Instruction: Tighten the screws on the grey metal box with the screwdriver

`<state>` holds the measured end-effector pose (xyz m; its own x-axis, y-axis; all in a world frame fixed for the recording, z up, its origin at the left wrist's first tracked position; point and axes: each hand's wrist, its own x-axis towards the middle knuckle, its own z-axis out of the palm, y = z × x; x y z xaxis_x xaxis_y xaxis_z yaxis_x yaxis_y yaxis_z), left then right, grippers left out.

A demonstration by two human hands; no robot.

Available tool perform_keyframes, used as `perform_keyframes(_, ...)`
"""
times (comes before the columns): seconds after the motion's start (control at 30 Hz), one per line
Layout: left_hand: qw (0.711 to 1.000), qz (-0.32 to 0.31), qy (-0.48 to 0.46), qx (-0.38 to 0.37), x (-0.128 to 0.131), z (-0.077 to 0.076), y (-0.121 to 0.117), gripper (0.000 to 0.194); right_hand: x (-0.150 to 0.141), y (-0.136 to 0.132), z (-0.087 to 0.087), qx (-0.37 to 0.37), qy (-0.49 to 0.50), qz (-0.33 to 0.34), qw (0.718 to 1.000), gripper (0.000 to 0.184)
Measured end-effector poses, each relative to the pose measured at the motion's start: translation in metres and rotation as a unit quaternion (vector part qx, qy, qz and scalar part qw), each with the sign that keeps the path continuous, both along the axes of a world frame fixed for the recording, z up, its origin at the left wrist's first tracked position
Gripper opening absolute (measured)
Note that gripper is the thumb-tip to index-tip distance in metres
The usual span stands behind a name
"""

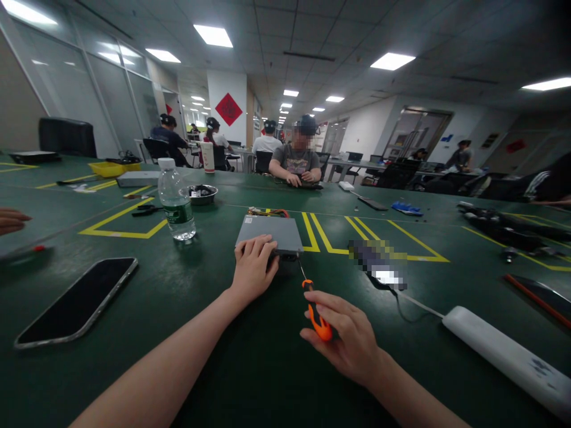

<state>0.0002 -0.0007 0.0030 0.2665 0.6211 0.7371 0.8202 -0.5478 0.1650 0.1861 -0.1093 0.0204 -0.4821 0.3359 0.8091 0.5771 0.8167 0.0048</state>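
A flat grey metal box (285, 232) that looks like a computer power supply lies on the green table, with coloured wires (270, 212) coming out of its far side. My left hand (254, 267) grips its near left edge, fingers over the top and thumb against the front. In my right hand (345, 327) is a screwdriver (320, 324) with an orange and black handle, held between thumb and fingers. Its thin shaft points up and away, with the tip at the box's near right corner. Whether the tip sits in a screw is too small to tell.
A water bottle (177, 205) stands left of the box, near a metal bowl (201, 195) of small dark parts. Phones lie at left (80, 300) and right (379, 264). A white power strip (504, 356) is at right. Opposite sits a person (297, 157); another person's hand (12, 220) shows at far left.
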Motion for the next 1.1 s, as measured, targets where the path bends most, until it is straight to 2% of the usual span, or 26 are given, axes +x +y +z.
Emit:
perform_keyframes(0.13,1.000,0.001,0.000,0.000,0.0004,-0.0001,-0.0002,0.022,0.0016,-0.0012,0.0013,-0.018,-0.023,0.019,0.999,0.034)
perform_keyframes(0.27,1.000,0.000,0.001,-0.002,0.0008,0.0000,-0.0010,0.022,0.0009,-0.0021,0.0053,0.005,-0.068,-0.005,0.998,0.028)
perform_keyframes(0.37,1.000,0.001,0.000,-0.001,0.0010,-0.0002,-0.0011,0.023,-0.0006,-0.0006,0.0035,0.013,-0.054,-0.020,0.998,0.023)
perform_keyframes(0.53,1.000,0.003,-0.001,-0.004,0.0010,-0.0003,-0.0006,0.023,-0.0027,0.0004,0.0023,-0.003,-0.015,0.008,1.000,0.028)
perform_keyframes(0.63,1.000,0.004,0.002,-0.002,0.0008,-0.0001,-0.0005,0.023,-0.0033,-0.0017,0.0063,-0.011,-0.046,0.018,0.999,0.029)
perform_keyframes(0.73,1.000,0.004,0.002,-0.003,0.0007,-0.0002,-0.0006,0.023,-0.0036,-0.0032,0.0075,-0.002,-0.087,-0.001,0.996,0.026)
perform_keyframes(0.93,1.000,0.002,0.002,-0.003,0.0009,-0.0002,-0.0008,0.023,-0.0058,-0.0008,-0.0005,0.007,-0.042,0.011,0.999,0.024)
perform_keyframes(1.1,1.000,0.005,0.004,0.000,0.0011,-0.0002,-0.0004,0.022,-0.0066,-0.0024,0.0045,-0.008,-0.064,0.012,0.998,0.029)
